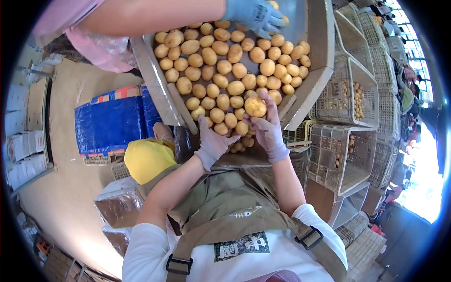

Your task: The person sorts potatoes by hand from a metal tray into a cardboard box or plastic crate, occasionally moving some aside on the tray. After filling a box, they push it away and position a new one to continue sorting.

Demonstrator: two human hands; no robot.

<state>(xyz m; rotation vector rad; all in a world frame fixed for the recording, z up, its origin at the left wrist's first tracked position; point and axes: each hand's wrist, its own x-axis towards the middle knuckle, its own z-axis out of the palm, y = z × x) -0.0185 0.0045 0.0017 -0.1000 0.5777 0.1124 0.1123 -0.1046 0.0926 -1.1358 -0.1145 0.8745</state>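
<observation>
Small round yellow-brown potatoes cover a sloping tray with raised sides in front of me. My right hand, in a pale lilac glove, grips one larger potato between thumb and fingers, above the others. My left hand, gloved alike, rests at the tray's lower end against the nearest potatoes, its thumb and fingers apart. More potatoes show below and between my hands, at the narrow mouth of the tray.
A co-worker's blue-gloved hand reaches over the tray's far end. Stacked plastic crates, some with potatoes inside, stand on the right. A blue-wrapped stack and a yellow rounded thing are on the left.
</observation>
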